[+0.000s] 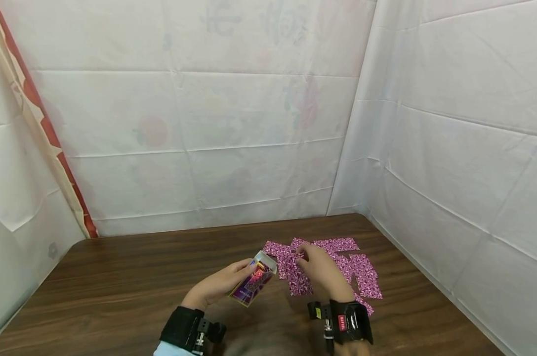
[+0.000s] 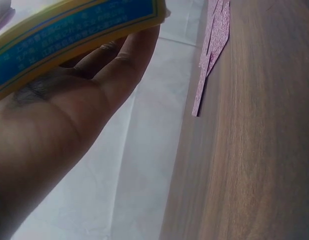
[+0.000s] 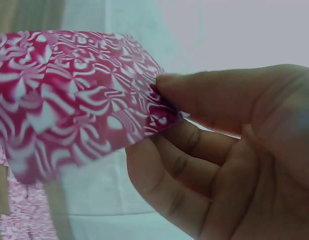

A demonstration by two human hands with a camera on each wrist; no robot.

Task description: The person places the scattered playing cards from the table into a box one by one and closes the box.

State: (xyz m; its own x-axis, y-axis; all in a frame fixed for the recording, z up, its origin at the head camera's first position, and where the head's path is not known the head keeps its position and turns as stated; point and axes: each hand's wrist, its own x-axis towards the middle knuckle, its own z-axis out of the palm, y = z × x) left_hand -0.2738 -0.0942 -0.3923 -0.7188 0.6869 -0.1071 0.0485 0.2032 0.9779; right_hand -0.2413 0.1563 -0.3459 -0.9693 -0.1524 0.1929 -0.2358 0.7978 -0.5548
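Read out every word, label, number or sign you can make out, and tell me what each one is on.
Nothing reads for certain.
Box front: lettering too small.
Blue side panel of the box: rows of Chinese characters, too blurred.
Right wrist strap, red label: too small.
White cloth backdrop: faint marks near the top, too pale.

A brown wood-grain table (image 1: 117,291) is bordered by a white back cloth (image 1: 228,113), a left cloth (image 1: 10,183) and a right cloth (image 1: 464,148), all marked by creases. Through the back cloth, a round pink print (image 1: 153,131) is faintly shown, with blurred marks (image 1: 286,22) higher up. The left corner is lined by a red-and-cream strip (image 1: 51,132).
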